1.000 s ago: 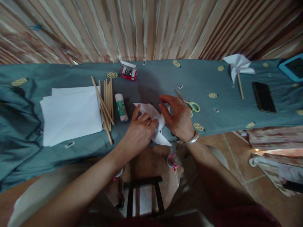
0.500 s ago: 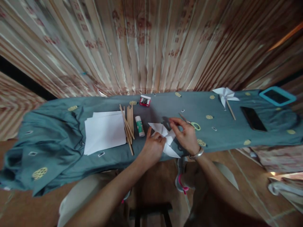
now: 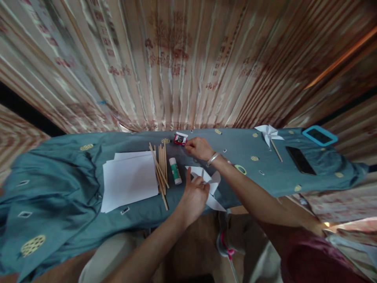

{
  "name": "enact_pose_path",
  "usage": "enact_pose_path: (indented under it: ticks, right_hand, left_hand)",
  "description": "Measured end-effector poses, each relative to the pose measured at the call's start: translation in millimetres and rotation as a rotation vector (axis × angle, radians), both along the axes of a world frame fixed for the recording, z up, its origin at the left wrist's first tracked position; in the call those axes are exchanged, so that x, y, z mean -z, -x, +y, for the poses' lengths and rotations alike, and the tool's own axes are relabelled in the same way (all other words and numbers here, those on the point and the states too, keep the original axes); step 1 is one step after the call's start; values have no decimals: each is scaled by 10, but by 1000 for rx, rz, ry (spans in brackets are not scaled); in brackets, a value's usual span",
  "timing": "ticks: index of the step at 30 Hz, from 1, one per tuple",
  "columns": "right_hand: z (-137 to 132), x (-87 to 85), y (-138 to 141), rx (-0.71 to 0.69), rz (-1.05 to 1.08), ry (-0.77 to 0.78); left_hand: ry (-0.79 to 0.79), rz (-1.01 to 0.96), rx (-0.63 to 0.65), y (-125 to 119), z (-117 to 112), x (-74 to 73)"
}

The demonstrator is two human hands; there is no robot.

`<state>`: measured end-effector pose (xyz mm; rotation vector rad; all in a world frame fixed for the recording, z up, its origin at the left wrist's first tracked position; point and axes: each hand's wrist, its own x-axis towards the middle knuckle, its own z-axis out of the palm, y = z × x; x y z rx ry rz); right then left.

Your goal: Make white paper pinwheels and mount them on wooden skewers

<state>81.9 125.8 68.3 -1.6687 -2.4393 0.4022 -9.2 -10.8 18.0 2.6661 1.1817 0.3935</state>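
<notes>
1. Hanging along the far side, a pleated, patterned curtain (image 3: 188,70) fills the view behind everything.
2. Running from left to right, the surface (image 3: 279,177) wears a teal cloth printed with yellow pineapples, rumpled at the left end.
3. Lying on the left, a stack of white paper (image 3: 129,179) has its sheets slightly out of line.
4. Beside its right edge, a bundle of wooden sticks (image 3: 163,159) lies with a few crossing the others.
5. At the near middle, the left hand (image 3: 194,198) presses its fingers onto folded paper, holding it about the centre, index finger stretched out.
6. Reaching farther, the right hand (image 3: 200,148) curls its fingers in; I cannot tell whether they grip anything.
7. Under the left hand sits that paper, a white pinwheel (image 3: 214,184) with pointed blades spread.
8. Far right, another pinwheel on a stick (image 3: 269,135) lies near a blue-framed tablet (image 3: 320,135) and a dark phone (image 3: 300,160).
9. Between sticks and left hand lies a green-and-white glue stick (image 3: 175,171).
10. Just beside the right fingertips, a small red box (image 3: 180,138) stands open, dark metallic pieces inside.
</notes>
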Motion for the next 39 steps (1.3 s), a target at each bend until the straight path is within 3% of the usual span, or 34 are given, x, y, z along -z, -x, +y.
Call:
enact_pose_path:
  ticks: [6,15,20,26,29,33,36,39]
  right_hand:
    - [363,98,299,73,-136,-41]
    - [523,156,377,86,-203,3]
    - [503,179,363,131,-107,-3]
    - [456,186,307,191,178,27]
    - [295,158,224,212,362,91]
    - [-206,98,-55,257,612,172]
    - [-660,99,-325,301,1222,360]
    - [-1002,178,-550,392,1418,466]
  left_hand:
    - [28,-1,11,-32,22,54]
    - [4,-17,33,30,-22,20]
    - [15,2,25,27,-38,-2]
    - [21,-12,15,15,-32,46]
    - [27,-32,17,14,-18,48]
    - [28,-44,22,15,12,29]
    - [37,-58,6,29,42,40]
    - [52,-77,-43,57,77,62]
